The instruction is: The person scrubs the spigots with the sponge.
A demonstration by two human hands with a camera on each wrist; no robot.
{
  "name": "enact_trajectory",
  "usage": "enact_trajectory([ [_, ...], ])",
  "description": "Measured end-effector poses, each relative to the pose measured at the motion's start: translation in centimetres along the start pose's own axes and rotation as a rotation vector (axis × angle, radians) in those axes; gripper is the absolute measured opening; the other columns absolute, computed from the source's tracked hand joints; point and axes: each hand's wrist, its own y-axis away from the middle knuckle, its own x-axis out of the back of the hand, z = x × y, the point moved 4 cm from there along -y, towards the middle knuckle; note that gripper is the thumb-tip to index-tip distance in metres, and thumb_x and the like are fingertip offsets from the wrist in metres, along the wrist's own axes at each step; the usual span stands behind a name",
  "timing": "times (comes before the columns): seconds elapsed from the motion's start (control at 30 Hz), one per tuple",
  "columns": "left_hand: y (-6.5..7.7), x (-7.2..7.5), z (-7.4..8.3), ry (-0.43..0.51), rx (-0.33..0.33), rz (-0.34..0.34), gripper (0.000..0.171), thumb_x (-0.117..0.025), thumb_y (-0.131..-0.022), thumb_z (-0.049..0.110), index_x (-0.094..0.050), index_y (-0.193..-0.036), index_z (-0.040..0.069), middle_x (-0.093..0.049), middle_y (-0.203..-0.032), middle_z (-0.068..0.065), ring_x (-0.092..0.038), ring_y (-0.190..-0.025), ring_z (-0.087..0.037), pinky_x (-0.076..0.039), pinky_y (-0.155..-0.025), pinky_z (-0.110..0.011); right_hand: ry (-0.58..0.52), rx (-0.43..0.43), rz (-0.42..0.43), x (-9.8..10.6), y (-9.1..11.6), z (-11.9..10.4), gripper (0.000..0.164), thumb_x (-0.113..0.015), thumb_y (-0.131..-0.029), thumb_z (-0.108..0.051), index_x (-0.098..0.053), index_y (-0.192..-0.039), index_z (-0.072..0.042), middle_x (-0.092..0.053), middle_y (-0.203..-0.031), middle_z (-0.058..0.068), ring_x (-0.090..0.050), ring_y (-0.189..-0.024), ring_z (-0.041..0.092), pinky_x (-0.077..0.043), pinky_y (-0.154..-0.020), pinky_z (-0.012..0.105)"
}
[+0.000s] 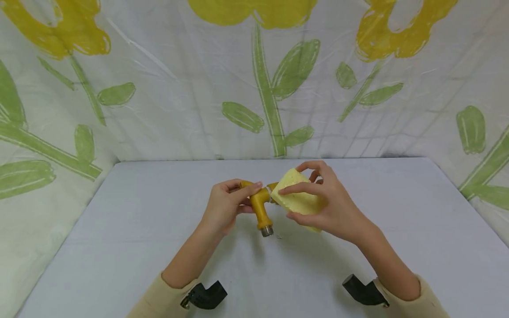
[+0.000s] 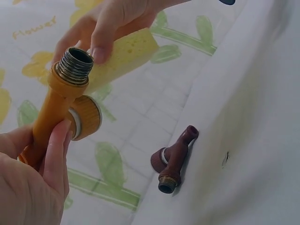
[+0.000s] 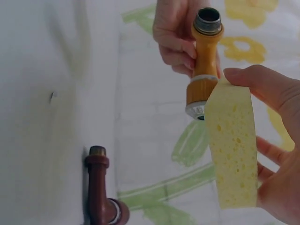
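Between the thumb and fingers of my left hand (image 1: pixel 228 205) is a yellow, angled pipe fitting (image 1: pixel 260 207) with a threaded metal end pointing down toward me. A knurled yellow collar (image 2: pixel 86 117) with a pale ring sticks out from its side. My right hand (image 1: pixel 332 203) pinches a pale yellow sponge (image 1: pixel 296 194) by its edges, thumb on one side and fingers on the other. The sponge overlaps the collar end of the fitting in the head view. Both are held up in front of me, above the table.
A dark red fitting of similar shape (image 2: pixel 173 161) lies on the white table (image 1: pixel 159 247); the head view does not show it. Behind the table hangs a white sheet (image 1: pixel 179 110) painted with flowers. A small dark mark (image 2: pixel 226 158) shows on the table.
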Motion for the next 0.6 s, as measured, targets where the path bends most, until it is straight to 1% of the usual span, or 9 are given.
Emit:
enact_trajectory([
  [0.1, -0.12, 0.19, -0.10, 0.032, 0.018, 0.011, 0.017, -0.075, -0.098, 0.008, -0.071, -0.100, -0.009, -0.072, -0.084, -0.006, -0.072, -0.062, -0.015, -0.061, -0.056, -0.022, 0.021, 0.017, -0.012, 0.20, 0.03, -0.04, 0.043, -0.096, -0.074, -0.011, -0.082, -0.111, -0.029, -0.052, -0.137, 0.008, -0.044, -0.107, 0.020, -0.046, -0.079, 0.036],
  [0.2, -0.19, 0.23, -0.21, 0.060, 0.042, -0.001, 0.013, -0.074, -0.099, 0.008, -0.072, -0.097, -0.005, -0.072, -0.084, -0.006, -0.071, -0.061, -0.014, -0.060, -0.055, -0.021, 0.023, 0.014, 0.001, 0.44, 0.08, -0.01, 0.043, -0.096, -0.074, -0.009, -0.082, -0.111, -0.027, -0.053, -0.137, 0.008, -0.044, -0.108, 0.020, -0.046, -0.079, 0.038],
  [0.3, -0.09, 0.07, -0.25, 0.070, 0.054, -0.019, 0.012, -0.073, -0.100, 0.007, -0.071, -0.098, -0.004, -0.073, -0.084, -0.005, -0.071, -0.062, -0.014, -0.060, -0.056, -0.021, -0.003, 0.013, 0.026, 0.38, 0.06, 0.01, 0.043, -0.095, -0.074, -0.009, -0.082, -0.112, -0.026, -0.052, -0.138, 0.008, -0.044, -0.110, 0.022, -0.045, -0.080, 0.040],
  [0.4, -0.05, -0.02, -0.23, 0.070, 0.051, -0.019, 0.012, -0.073, -0.100, 0.007, -0.071, -0.100, -0.005, -0.073, -0.085, -0.005, -0.071, -0.063, -0.014, -0.060, -0.056, -0.021, -0.019, 0.028, 0.037, 0.23, 0.01, -0.01, 0.044, -0.095, -0.074, -0.008, -0.082, -0.112, -0.025, -0.053, -0.139, 0.008, -0.045, -0.110, 0.021, -0.045, -0.080, 0.038],
  [0.5, -0.12, 0.10, -0.15, 0.069, 0.045, -0.001, 0.011, -0.073, -0.099, 0.007, -0.072, -0.097, -0.003, -0.072, -0.086, -0.006, -0.070, -0.063, -0.015, -0.061, -0.057, -0.022, -0.035, 0.042, 0.029, 0.38, -0.01, 0.00, 0.046, -0.095, -0.073, -0.006, -0.082, -0.113, -0.025, -0.055, -0.138, 0.007, -0.049, -0.108, 0.020, -0.048, -0.081, 0.035],
  [0.6, -0.21, 0.24, -0.07, 0.087, 0.044, 0.003, 0.010, -0.072, -0.100, 0.007, -0.073, -0.093, 0.000, -0.071, -0.087, -0.006, -0.070, -0.063, -0.015, -0.062, -0.059, -0.023, -0.065, 0.035, 0.016, 0.79, -0.03, 0.17, 0.047, -0.095, -0.074, -0.005, -0.081, -0.114, -0.024, -0.058, -0.137, 0.005, -0.056, -0.106, 0.020, -0.051, -0.084, 0.033],
])
